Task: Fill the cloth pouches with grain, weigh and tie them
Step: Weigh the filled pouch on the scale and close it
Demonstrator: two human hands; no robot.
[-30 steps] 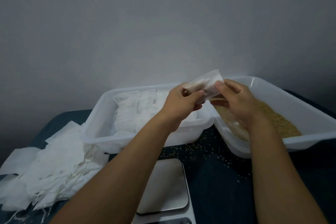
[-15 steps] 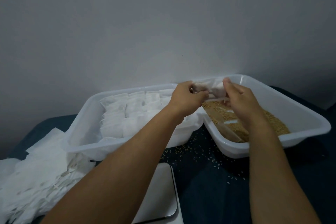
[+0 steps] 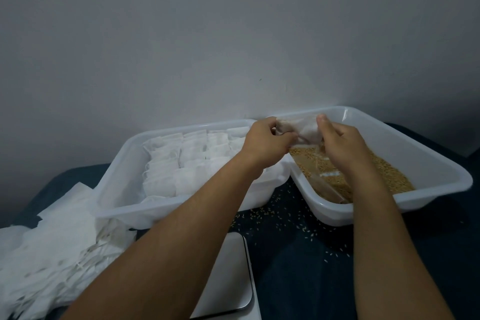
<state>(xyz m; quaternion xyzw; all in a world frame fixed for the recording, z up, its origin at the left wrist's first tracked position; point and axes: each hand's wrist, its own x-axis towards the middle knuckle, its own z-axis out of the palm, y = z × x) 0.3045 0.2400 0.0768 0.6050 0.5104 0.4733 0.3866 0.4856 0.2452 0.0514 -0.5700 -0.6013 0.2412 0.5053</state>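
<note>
Hands both up at the far edge of the bench, w/ one white cloth pouch (image 3: pixel 304 129) stretched between them. Left hand (image 3: pixel 265 141) pinches its left end, fingers curled; right hand (image 3: pixel 337 141) grips the right end, thumb on top. Pouch hangs over the grain tray (image 3: pixel 428 163), grain (image 3: pixel 389 174) just below the right hand. Filled-pouch tray (image 3: pixel 124 163) sits left of the left hand; scale (image 3: pixel 228 275) lies nearer, between the forearms.

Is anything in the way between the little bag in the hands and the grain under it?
Nothing visible is. Both hands, left and right, hold the pouch over the back of the grain tray. The grain lies open just below. A clear scoop lies in it, nearer the front.
</note>
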